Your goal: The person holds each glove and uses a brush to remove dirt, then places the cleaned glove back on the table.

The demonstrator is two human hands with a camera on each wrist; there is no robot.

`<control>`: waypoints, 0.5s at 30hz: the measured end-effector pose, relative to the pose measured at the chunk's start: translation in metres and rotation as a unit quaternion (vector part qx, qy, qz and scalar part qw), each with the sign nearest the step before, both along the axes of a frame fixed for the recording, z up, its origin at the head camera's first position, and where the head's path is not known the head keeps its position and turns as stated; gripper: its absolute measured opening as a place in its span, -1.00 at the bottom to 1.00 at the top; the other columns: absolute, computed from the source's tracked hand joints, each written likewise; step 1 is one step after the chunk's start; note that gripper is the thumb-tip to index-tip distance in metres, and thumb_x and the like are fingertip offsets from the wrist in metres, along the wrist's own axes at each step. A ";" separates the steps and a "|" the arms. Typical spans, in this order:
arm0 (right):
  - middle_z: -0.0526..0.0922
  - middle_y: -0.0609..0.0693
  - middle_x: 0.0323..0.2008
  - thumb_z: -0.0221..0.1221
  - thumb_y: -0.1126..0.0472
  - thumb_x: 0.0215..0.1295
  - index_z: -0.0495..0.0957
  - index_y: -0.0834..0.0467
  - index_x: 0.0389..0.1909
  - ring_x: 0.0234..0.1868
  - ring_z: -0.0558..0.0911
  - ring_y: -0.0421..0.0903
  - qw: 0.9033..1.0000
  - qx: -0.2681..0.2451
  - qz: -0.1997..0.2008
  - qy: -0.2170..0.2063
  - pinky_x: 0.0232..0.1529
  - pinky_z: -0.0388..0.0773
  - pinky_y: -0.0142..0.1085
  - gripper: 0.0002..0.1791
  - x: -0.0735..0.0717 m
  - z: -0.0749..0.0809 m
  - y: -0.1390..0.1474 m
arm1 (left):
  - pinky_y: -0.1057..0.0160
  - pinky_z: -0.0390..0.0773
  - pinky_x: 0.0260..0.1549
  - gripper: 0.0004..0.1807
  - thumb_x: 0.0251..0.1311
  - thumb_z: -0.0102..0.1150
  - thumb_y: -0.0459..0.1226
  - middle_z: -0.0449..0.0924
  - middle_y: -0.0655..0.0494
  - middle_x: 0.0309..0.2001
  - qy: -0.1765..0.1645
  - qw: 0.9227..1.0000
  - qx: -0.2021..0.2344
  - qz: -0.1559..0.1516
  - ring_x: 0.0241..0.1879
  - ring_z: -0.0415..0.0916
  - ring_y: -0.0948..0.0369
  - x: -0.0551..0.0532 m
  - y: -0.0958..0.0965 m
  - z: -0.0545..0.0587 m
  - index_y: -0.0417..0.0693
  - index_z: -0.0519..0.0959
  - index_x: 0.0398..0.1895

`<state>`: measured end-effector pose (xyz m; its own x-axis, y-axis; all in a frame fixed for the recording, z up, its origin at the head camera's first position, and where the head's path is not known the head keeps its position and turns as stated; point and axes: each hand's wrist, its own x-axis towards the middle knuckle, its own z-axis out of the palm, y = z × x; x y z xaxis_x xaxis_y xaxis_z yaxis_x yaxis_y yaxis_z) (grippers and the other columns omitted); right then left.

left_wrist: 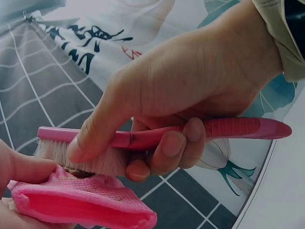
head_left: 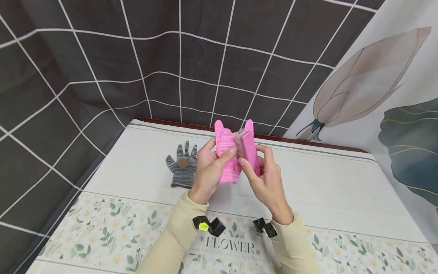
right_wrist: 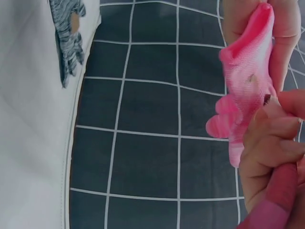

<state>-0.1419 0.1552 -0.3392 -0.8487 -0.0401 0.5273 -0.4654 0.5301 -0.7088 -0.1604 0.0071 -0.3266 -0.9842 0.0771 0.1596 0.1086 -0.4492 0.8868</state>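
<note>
My left hand (head_left: 209, 171) grips a striped pink knit glove (head_left: 225, 144) held up above the table, its thumb lying across the front. In the left wrist view the glove's open cuff (left_wrist: 86, 205) faces the camera. My right hand (head_left: 268, 186) holds a pink brush (head_left: 251, 150) with fingers curled round its handle (left_wrist: 238, 126). The right thumb lies along the pale bristles (left_wrist: 107, 162), which are against or very close to the glove. A small dark mark (right_wrist: 251, 78) shows on the pink fabric in the right wrist view.
On the white tabletop (head_left: 318, 186), left of my hands, a grey striped glove (head_left: 183, 179) lies flat with a brown round patch on it. A floral printed band (head_left: 113, 236) crosses the near side. Behind the table hangs a dark gridded cloth (head_left: 198, 57).
</note>
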 end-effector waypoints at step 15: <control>0.58 0.05 -0.62 0.25 0.15 0.14 0.34 0.13 0.08 -0.77 0.36 -0.20 0.998 -0.006 -0.058 0.018 -0.78 0.28 -0.44 -0.51 -0.006 -0.005 0.003 | 0.04 0.61 -0.52 -0.72 0.12 0.12 -0.48 0.61 -0.33 -0.38 0.010 1.000 0.003 0.026 -0.50 0.63 0.05 0.002 0.000 0.004 -0.31 0.41 -0.08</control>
<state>-0.1483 0.1584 -0.3442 -0.8283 0.0634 0.5567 -0.4261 0.5738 -0.6994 -0.1581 0.0067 -0.3224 -0.9835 0.0246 0.1795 0.1497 -0.4477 0.8816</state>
